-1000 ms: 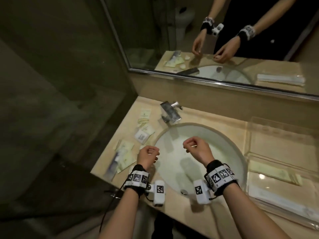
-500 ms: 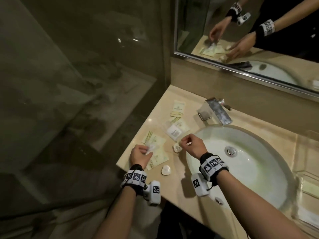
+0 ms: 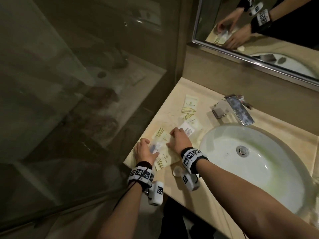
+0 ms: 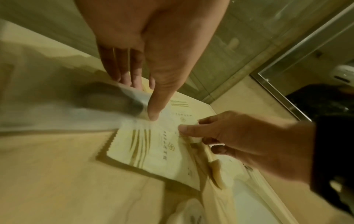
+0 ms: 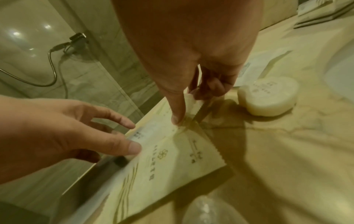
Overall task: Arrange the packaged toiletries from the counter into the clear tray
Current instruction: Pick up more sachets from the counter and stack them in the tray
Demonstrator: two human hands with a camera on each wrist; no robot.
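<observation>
Here, beige stone counter (image 3: 214, 192) w/ sink (image 3: 269, 171), both hands: left hand (image 3: 144, 151) pinches clear packet (image 3: 154, 147), right hand (image 3: 179, 141) pinches cream sachet (image 5: 168, 153).

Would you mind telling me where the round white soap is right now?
In the right wrist view the round white soap sits on the counter just right of the right hand, near the sink rim; in the head view that hand hides it.

Cream sachets (image 3: 166, 157) with olive-gold stripes lie near the beige marbled counter's (image 3: 214, 195) left edge; the basin (image 3: 259, 169) is white.
</observation>
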